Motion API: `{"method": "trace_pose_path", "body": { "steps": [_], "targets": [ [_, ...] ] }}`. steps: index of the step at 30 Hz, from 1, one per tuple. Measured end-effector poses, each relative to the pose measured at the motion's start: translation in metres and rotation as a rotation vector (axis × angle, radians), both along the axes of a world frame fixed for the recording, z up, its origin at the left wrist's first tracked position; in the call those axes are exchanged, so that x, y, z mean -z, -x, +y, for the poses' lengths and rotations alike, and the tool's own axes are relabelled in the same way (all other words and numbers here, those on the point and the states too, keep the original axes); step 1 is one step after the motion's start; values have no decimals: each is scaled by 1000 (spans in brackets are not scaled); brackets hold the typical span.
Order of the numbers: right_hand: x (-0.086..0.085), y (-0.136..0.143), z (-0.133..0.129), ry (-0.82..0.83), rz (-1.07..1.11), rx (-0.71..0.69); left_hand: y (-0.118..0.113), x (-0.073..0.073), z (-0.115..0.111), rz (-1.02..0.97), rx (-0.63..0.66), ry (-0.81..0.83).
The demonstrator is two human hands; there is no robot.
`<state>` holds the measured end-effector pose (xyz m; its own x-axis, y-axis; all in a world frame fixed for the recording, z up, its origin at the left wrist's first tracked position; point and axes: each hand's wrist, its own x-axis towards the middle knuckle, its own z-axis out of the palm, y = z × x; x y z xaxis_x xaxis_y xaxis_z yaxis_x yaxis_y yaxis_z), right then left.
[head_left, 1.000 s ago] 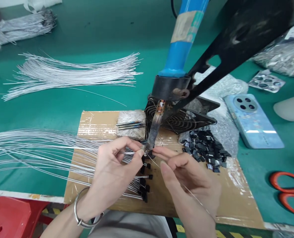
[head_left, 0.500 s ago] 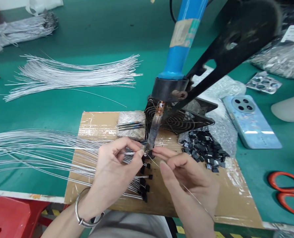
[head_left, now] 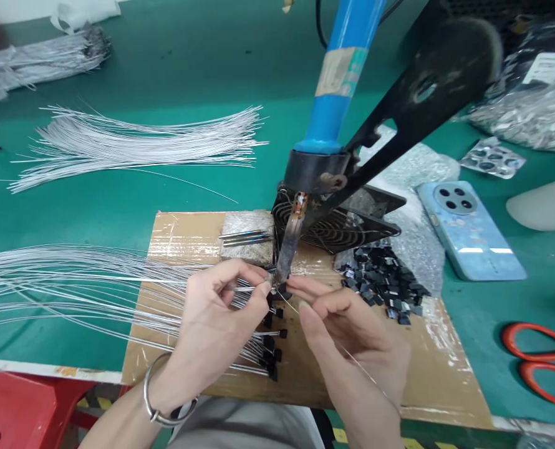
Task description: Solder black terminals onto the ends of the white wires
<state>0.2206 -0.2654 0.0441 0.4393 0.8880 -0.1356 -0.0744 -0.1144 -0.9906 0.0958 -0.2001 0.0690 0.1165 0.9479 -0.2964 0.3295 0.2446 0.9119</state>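
A blue-handled soldering iron [head_left: 327, 118] hangs in a black bracket, its tip pointing down between my hands. My left hand [head_left: 226, 312] pinches a white wire [head_left: 244, 289] close to its end, right at the iron's tip. Thin solder wire [head_left: 290, 304] runs from the tip back through my right hand [head_left: 352, 337], which pinches it between thumb and fingers. The exact contact at the tip is partly hidden by my fingertips. Below my left hand lie several white wires with black connectors [head_left: 269, 355] on their ends.
Loose black connectors [head_left: 383, 280] are heaped on the cardboard [head_left: 427, 374]. Behind the iron stands a black fan [head_left: 338, 227]. A white wire bundle [head_left: 141, 140] lies at the back left. Rightward are a blue phone [head_left: 471, 231] and red-handled scissors [head_left: 532, 362].
The view has shifted slightly, so the iron's handle and bracket and the things on the right sit a little further left. Both hands keep their grips at the tip.
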Motion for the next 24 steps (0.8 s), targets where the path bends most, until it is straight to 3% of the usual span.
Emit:
{"method": "trace_pose_path", "body": {
  "steps": [24],
  "targets": [
    [3, 0, -2, -1, -12, 2, 1, -2, -2, 24, 7, -14]
  ]
}}
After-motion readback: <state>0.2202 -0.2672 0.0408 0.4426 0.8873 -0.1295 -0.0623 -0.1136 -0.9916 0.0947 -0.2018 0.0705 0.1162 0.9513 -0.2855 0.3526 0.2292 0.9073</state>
